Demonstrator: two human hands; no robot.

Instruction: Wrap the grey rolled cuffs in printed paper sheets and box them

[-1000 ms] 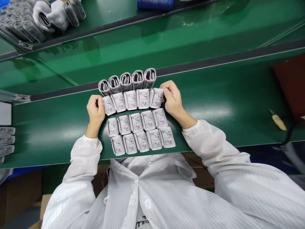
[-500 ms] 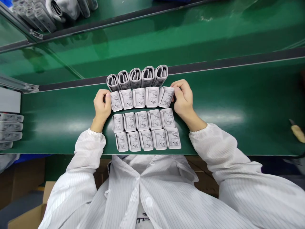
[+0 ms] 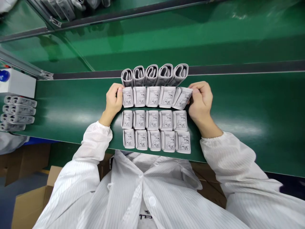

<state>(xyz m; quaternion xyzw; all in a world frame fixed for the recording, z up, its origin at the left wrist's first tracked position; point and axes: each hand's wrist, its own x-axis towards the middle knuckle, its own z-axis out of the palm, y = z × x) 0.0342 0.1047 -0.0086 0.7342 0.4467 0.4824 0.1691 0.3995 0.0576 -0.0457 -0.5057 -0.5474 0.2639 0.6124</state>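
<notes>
Rolled grey blood pressure cuffs, printed with a line drawing, are lined up in rows in front of me. My left hand [image 3: 114,99] has its fingers curled, with the thumb and fingertips on the leftmost cuff [image 3: 128,97] of the second row from the back. At that row's other end, my right hand [image 3: 201,100] pinches the upper right corner of the end cuff [image 3: 182,98], which leans to the right. Behind them, a back row of cuffs [image 3: 151,75] shows its coiled ends. Two nearer rows of cuffs [image 3: 152,120] lie flat, untouched.
All the rows rest on a green worktop [image 3: 240,117]. At the left are a stack of rolled cuffs [image 3: 22,110] and a white box [image 3: 20,83]. A dark rail [image 3: 90,74] runs behind, and a shelf above holds more cuffs [image 3: 63,8]. Open cardboard [image 3: 28,206] stands below.
My view has swung left, so the rows appear farther right in the picture. Both hands stay at the ends of the same row, and the right end cuff leans more.
</notes>
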